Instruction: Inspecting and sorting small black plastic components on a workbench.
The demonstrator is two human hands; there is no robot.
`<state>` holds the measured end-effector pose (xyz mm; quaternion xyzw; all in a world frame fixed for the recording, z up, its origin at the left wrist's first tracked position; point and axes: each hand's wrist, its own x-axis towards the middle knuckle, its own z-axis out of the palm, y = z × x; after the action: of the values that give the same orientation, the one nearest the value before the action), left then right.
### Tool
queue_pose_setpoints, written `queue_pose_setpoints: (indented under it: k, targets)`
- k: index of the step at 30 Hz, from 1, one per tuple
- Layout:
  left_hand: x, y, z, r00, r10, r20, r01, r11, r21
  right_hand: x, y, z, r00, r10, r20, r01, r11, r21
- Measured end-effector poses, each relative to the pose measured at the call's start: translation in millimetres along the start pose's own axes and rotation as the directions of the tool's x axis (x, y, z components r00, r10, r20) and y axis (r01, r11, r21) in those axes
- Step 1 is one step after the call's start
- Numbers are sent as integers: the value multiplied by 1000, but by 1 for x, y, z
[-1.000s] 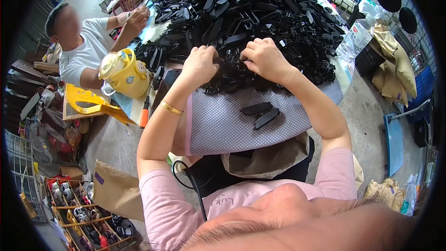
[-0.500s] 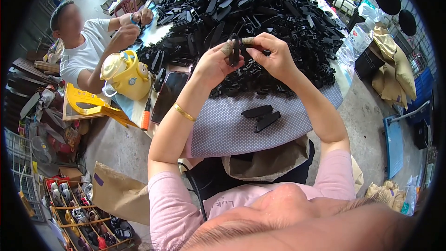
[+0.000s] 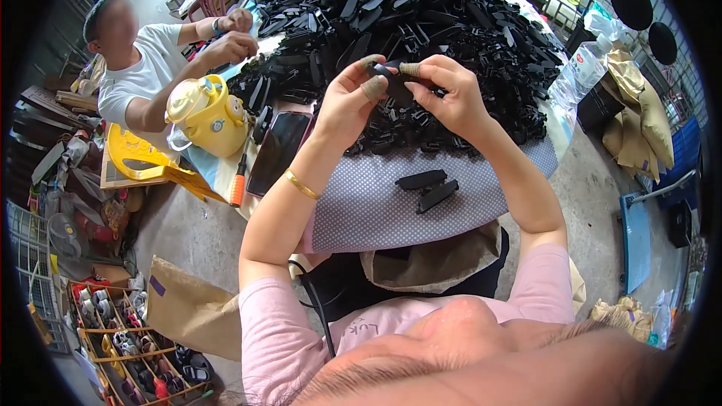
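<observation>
Over the near side of a big heap of black plastic parts (image 3: 451, 37), both my hands are raised and close together. A flat, elongated black plastic piece (image 3: 398, 90) is pinched between them. My left hand (image 3: 347, 104) grips its left end with thumb and index finger. On its other side, my right hand (image 3: 453, 95) holds it by thumb and fingertips. Tan wrapping covers several fingertips. Fine detail of the piece is lost against the dark heap. Two similar black pieces, one (image 3: 421, 179) and another (image 3: 438, 196), lie on the dotted grey cloth (image 3: 353, 218) nearer me.
A phone (image 3: 280, 152), an orange-handled tool (image 3: 238, 184) and a yellow jug (image 3: 207, 120) stand or lie at the left. Across there, a person (image 3: 139, 68) in white handles something small. An open sack (image 3: 436, 263) sits at my lap; a plastic bottle (image 3: 587, 68) is right.
The black piece has turned from upright to tilted, and my right fingers have closed onto it. My left index finger has lifted around its top. The other person's hands have shifted slightly.
</observation>
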<state>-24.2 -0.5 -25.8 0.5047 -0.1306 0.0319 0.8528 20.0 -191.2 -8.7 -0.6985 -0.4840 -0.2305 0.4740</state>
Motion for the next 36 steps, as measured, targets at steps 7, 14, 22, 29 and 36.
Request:
queue_pose_setpoints:
  k: [7,14,22,29,36]
  targets:
    - [-3,-9,4,997,-70,22,73,981,-182,-1,-9,5,988,-76,-136,56,988,-147]
    - [-3,-10,6,996,-56,-64,53,997,-55,-2,-17,6,979,-191,74,204,930,-307]
    - [-7,-9,25,927,356,-121,-138,622,771,-6,-22,11,960,-104,261,209,887,-412]
    - [-10,-12,26,908,362,-212,-89,659,747,-15,-25,20,941,-124,314,252,876,-410]
    - [-12,-7,29,843,426,-328,-21,636,771,-14,-34,22,948,-87,306,198,915,-352]
